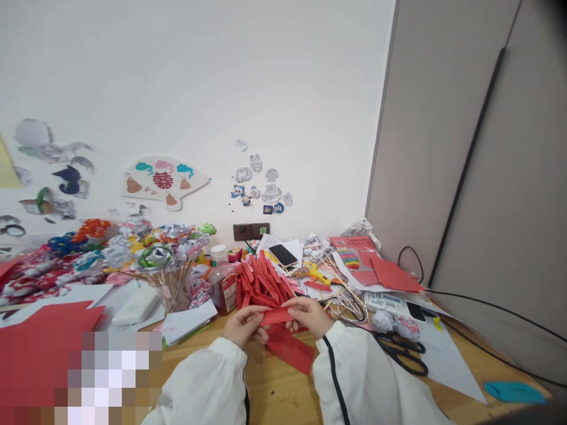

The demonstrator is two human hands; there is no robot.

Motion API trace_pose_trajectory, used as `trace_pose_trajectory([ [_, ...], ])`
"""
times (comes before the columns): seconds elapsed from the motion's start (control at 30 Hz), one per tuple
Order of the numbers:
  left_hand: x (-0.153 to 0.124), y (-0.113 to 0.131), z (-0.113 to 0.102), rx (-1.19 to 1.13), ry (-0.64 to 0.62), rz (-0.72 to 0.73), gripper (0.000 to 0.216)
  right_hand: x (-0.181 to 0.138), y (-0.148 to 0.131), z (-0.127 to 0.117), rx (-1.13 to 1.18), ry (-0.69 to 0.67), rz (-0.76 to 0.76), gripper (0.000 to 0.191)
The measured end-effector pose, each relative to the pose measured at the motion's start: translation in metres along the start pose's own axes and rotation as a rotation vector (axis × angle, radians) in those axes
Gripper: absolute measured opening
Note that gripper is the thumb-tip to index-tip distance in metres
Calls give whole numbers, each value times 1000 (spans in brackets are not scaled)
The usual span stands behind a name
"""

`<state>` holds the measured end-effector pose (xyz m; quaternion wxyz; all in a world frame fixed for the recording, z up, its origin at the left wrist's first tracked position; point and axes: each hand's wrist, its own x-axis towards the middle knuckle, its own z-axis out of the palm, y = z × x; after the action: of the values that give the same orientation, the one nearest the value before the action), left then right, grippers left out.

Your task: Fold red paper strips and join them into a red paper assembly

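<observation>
Both my hands meet low in the middle of the head view, above a wooden table (274, 389). My left hand (243, 326) and my right hand (309, 315) each pinch one end of a red paper strip (277, 317) held flat between them. A wider red paper piece (290, 349) lies on the table just under my hands. Right behind them is a heap of several folded red paper strips (261, 280). White sleeves cover both forearms.
Paper flowers on sticks (155, 257) stand at the left, with a glue bottle (224, 286) beside them. A phone (283, 255), a yellow glue gun (316, 273), red sheets (390, 274), black scissors (405, 354) and cables (487, 307) lie at the right. Red card (39, 336) covers the left front.
</observation>
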<state>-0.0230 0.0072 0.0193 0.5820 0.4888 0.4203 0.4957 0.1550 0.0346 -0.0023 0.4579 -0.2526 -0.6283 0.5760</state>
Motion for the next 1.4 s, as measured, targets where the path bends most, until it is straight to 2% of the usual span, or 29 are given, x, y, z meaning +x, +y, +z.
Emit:
trace_pose_trajectory([
  [0.17, -3, 3, 1, -44, -33, -39, 39, -3, -3, 1, -64, 32, -40, 25],
  [0.27, -5, 5, 3, -42, -61, -95, 39, -4, -3, 1, -190, 53, -80, 21],
  [0.37, -6, 5, 6, -27, -36, -122, 38, -6, -4, 2, -347, 40, -125, 19],
  [0.53, -3, -2, 7, 58, 27, -63, 37, -10, -11, 4, -476, 14, -133, 20],
  [0.8, -6, -13, 16, 120, 4, 62, 33, -11, -8, 14, -633, -28, -109, 23],
  [1.1, 1, -25, 11, 154, 66, -72, 39, -7, 3, 14, -526, -21, -30, 24],
  [1.4, 2, -12, 3, 185, -5, -118, 36, -2, 7, -9, -433, -55, 144, 31],
])
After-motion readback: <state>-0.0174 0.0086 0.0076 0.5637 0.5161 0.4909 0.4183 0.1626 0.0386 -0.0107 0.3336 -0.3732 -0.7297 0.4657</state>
